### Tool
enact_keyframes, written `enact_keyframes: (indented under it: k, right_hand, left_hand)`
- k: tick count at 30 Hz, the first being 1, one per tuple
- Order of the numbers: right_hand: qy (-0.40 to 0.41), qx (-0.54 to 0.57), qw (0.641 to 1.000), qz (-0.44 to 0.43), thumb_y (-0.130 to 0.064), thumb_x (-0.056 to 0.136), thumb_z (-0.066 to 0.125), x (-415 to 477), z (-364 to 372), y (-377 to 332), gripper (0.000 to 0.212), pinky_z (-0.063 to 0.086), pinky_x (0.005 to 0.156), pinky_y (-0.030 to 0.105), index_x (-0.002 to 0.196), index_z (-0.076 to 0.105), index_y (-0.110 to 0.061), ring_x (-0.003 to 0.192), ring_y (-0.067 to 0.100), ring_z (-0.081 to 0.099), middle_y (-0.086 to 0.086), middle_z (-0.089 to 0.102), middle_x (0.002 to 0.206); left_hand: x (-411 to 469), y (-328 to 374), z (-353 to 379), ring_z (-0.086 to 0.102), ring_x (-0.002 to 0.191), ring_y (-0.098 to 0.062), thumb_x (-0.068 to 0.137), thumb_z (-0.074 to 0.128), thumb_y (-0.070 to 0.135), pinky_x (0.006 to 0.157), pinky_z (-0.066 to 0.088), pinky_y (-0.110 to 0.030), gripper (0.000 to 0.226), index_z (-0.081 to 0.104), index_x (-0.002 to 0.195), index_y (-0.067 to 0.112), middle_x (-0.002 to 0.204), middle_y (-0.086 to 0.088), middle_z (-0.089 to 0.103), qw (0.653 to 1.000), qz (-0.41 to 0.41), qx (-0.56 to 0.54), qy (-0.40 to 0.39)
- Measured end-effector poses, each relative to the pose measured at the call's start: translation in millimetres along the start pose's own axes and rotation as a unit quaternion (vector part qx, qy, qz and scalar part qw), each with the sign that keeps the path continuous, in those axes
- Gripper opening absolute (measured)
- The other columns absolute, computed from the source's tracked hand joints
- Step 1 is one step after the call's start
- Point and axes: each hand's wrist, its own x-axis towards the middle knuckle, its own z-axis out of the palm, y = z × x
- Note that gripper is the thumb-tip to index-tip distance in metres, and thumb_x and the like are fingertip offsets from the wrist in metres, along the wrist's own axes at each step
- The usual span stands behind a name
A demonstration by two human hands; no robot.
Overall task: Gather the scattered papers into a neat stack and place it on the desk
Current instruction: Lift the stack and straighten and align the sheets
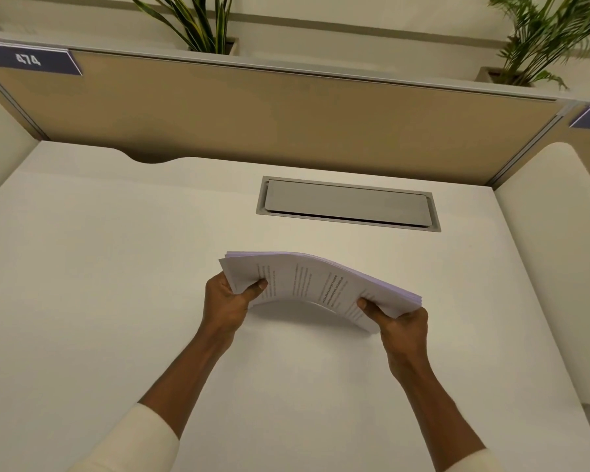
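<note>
A stack of printed white papers (315,284) is held above the middle of the white desk (99,284), bowed upward in the middle. My left hand (227,301) grips the stack's left end, thumb on top. My right hand (399,327) grips its right end, thumb on top as well. The sheets' edges look nearly aligned, slightly fanned at the top left corner. The fingers under the stack are hidden. No loose sheets are visible elsewhere on the desk.
A grey cable hatch (348,203) is set into the desk behind the stack. A tan partition (252,110) with a "474" label (29,59) closes the back, with plants (201,25) above. White side panels stand left and right.
</note>
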Motion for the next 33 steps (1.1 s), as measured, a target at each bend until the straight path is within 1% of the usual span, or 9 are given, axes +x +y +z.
enact_keyframes:
  k: [3,6,10,14,18,21,25,28,33]
  right_hand:
    - [-0.002,0.0,1.0,0.01,-0.006,0.075,0.098,0.8,-1.3,1.6,0.04,0.064,0.095,0.051,0.091,0.087,-0.041,0.09,0.012,0.081,-0.004,0.087,0.096]
    - [-0.014,-0.008,1.0,0.014,-0.005,0.076,0.097,0.0,-1.3,3.6,0.041,0.064,0.093,0.048,0.091,0.087,-0.042,0.087,0.009,0.08,-0.006,0.087,0.096]
    - [-0.014,-0.019,1.0,0.01,-0.01,0.078,0.097,0.4,-2.8,6.7,0.041,0.064,0.087,0.042,0.091,0.086,-0.047,0.087,0.007,0.081,-0.009,0.087,0.095]
    - [-0.017,-0.016,1.0,0.012,-0.01,0.077,0.098,0.1,-0.6,11.1,0.041,0.063,0.086,0.036,0.095,0.085,-0.045,0.094,0.014,0.081,-0.008,0.087,0.099]
    - [-0.016,-0.023,0.999,0.016,-0.012,0.078,0.098,1.8,-2.3,13.8,0.04,0.064,0.089,0.042,0.095,0.085,-0.045,0.09,0.009,0.081,-0.008,0.087,0.098]
    - [-0.019,-0.025,0.999,0.005,-0.014,0.078,0.098,3.6,-3.0,13.9,0.04,0.064,0.089,0.043,0.097,0.085,-0.046,0.093,0.01,0.081,-0.009,0.087,0.1]
    - [-0.027,-0.026,0.999,0.022,-0.01,0.079,0.097,4.2,-1.0,16.8,0.039,0.064,0.094,0.047,0.094,0.085,-0.045,0.094,0.011,0.082,-0.007,0.087,0.1]
    - [-0.024,-0.025,0.999,0.016,-0.011,0.08,0.096,5.7,-1.7,17.3,0.042,0.064,0.092,0.045,0.096,0.085,-0.048,0.093,0.009,0.081,-0.009,0.087,0.099]
    - [-0.027,-0.025,0.999,0.031,-0.011,0.08,0.096,6.7,-0.9,22.1,0.034,0.064,0.093,0.045,0.096,0.085,-0.039,0.094,0.011,0.081,-0.006,0.087,0.101]
  left_hand:
    - [-1.1,-1.9,-2.0,0.079,0.09,0.003,0.086,0.091,0.008,0.07,0.06,-0.01,0.049,0.082,0.094,0.056,0.097,0.022,0.084,1.0,0.003,0.001,-0.006]
    - [-2.3,-6.2,-5.2,0.08,0.091,0.001,0.086,0.091,0.006,0.073,0.06,-0.01,0.047,0.083,0.092,0.053,0.099,0.019,0.085,1.0,-0.002,0.004,-0.005]
    - [-3.0,-6.6,-7.6,0.079,0.094,0.003,0.088,0.089,0.006,0.075,0.059,-0.007,0.051,0.082,0.093,0.056,0.101,0.022,0.085,1.0,-0.001,0.011,-0.002]
    - [-5.8,-8.2,-6.7,0.079,0.09,0.004,0.088,0.089,0.007,0.072,0.059,-0.007,0.038,0.081,0.097,0.043,0.099,0.023,0.084,0.999,-0.005,0.031,0.001]
    - [-8.3,-7.1,-4.6,0.078,0.09,0.006,0.089,0.088,0.006,0.072,0.058,-0.006,0.036,0.078,0.102,0.038,0.098,0.026,0.083,0.999,-0.001,0.044,0.007]
    - [-7.3,-5.6,-5.7,0.078,0.09,0.005,0.09,0.088,0.007,0.071,0.058,-0.006,0.033,0.078,0.102,0.036,0.097,0.025,0.083,0.999,-0.001,0.044,0.011]
    - [-8.0,-7.2,-3.3,0.077,0.09,0.007,0.09,0.087,0.005,0.071,0.057,-0.005,0.038,0.077,0.104,0.039,0.098,0.027,0.083,0.999,-0.005,0.045,0.002]
    - [-7.0,-7.6,-2.4,0.077,0.091,0.008,0.09,0.088,0.007,0.071,0.057,-0.005,0.039,0.076,0.103,0.041,0.098,0.029,0.082,0.999,0.001,0.041,0.007]
    - [-6.8,-8.8,-1.9,0.077,0.091,0.008,0.09,0.088,0.007,0.07,0.057,-0.005,0.037,0.076,0.102,0.04,0.097,0.029,0.082,0.999,-0.004,0.048,0.008]
